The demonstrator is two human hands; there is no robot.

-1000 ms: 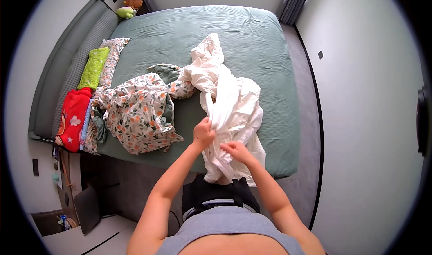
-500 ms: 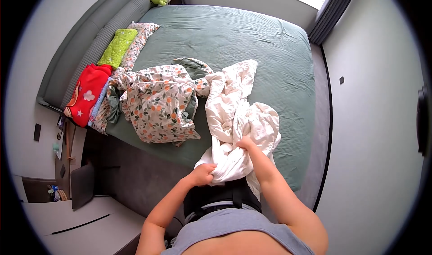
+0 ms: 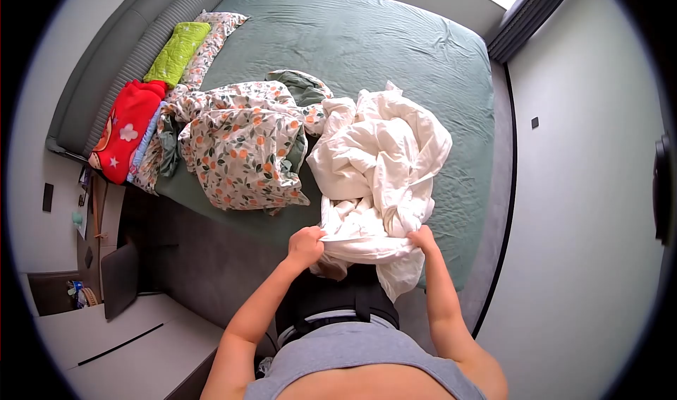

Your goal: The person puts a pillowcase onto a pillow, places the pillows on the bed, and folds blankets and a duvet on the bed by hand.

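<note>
A bunched white duvet (image 3: 384,149) lies on the near right part of the bed, its front edge pulled toward me and hanging past the mattress. My left hand (image 3: 306,247) is closed on the left end of that edge. At the right end, my right hand (image 3: 423,238) grips the same edge, which stretches between the two hands. Just left of the duvet is a crumpled duvet cover (image 3: 243,142) with an orange fruit and leaf print and a green inner side. The two fabrics touch.
A green fitted sheet (image 3: 352,40) covers the mattress. Near the grey headboard (image 3: 116,68) lie a red cushion (image 3: 125,132), a lime green pillow (image 3: 178,53) and a fruit-print pillow (image 3: 218,37). A desk (image 3: 141,336) and chair (image 3: 120,280) stand at lower left, a wall at right.
My right hand has moved right and slightly down, my left hand slightly up and left. The duvet's edge is now spread between them, and its bulk is puffed out wider on the bed.
</note>
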